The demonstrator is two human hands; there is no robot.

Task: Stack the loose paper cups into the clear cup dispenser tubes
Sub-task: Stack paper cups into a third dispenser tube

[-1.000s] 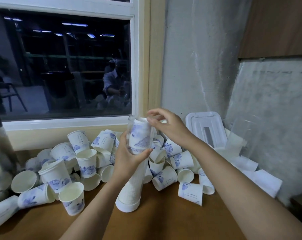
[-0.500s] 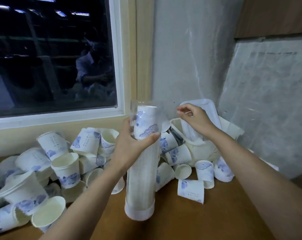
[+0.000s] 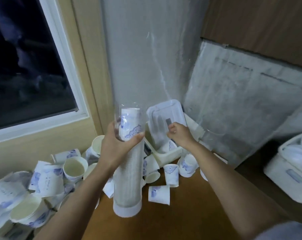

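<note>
A clear dispenser tube [image 3: 127,181] stands upright on the brown table on its white base, packed with stacked paper cups. The top cup [image 3: 130,125], white with a blue print, shows just under the tube's open rim. My left hand [image 3: 114,146] grips the tube near its top. My right hand [image 3: 178,135] is to the right of the tube, with curled fingers at the front of the white lid [image 3: 164,118]; I cannot tell whether it holds anything. Loose cups [image 3: 48,177] lie heaped at the left, and a few more cups [image 3: 171,174] lie right of the tube.
The lid stands up over a white box [image 3: 165,155] in the corner. Another white container [image 3: 294,174] sits at the right edge. A window [image 3: 29,66] and grey wall [image 3: 146,58] close the back. Bare table [image 3: 172,220] lies in front.
My right hand has left the tube's top and gone right and down to the white lid. The view has swung right and upward; the tube stays in my left hand.
</note>
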